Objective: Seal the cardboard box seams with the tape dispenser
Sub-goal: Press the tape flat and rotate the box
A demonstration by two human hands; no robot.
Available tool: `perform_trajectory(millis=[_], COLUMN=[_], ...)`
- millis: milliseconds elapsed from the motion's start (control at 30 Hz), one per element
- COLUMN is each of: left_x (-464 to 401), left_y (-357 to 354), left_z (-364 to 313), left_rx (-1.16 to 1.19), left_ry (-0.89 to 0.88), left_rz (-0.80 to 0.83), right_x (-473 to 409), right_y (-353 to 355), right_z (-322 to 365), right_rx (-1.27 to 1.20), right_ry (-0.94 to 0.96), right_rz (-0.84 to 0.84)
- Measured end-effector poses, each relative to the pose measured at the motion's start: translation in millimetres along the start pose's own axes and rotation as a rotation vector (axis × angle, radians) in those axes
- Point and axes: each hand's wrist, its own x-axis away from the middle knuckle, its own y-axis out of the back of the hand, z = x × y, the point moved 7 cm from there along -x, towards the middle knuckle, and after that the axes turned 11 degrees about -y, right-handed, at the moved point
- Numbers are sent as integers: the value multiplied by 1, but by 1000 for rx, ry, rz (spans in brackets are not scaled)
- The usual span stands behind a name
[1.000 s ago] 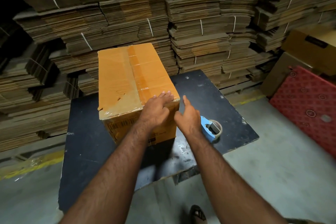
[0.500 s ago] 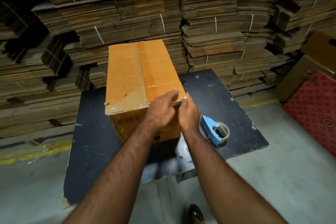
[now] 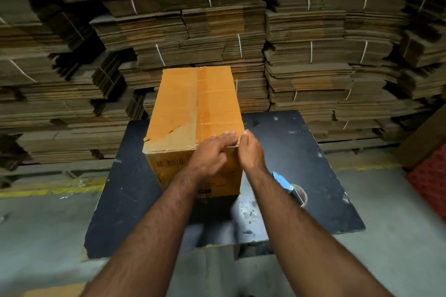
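A tall orange-brown cardboard box stands on a black table, with clear tape running along its top seam. My left hand lies flat over the box's near right top edge, fingers straight on the tape end. My right hand presses against the near right corner of the box, fingers extended, right beside the left hand. The blue tape dispenser lies on the table to the right of the box, partly hidden behind my right forearm; neither hand touches it.
Tied bundles of flattened cardboard are stacked high behind the table and to both sides. A red patterned item sits at the right edge under a leaning brown box. A yellow floor line runs at the left.
My right hand has come from beside the box up against its near right corner. My left hand has stayed on the top edge. The camera has turned, so the box now appears centred.
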Motion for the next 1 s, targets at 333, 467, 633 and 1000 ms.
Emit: perform_trajectory(millis=[333, 467, 633, 1000], left_x=[2, -9, -17, -13], left_y=[-6, -9, -6, -6], left_z=[6, 10, 11, 13], left_rx=[-535, -525, -472, -479], left_ry=[306, 389, 444, 412], left_rz=[-189, -185, -196, -194], right_x=[-3, -15, -22, -26], right_y=[-3, -7, -1, -16], right_z=[-15, -17, -4, -9], right_rx=[59, 95, 55, -114], right_ry=[117, 136, 37, -86], right_rz=[137, 63, 56, 208])
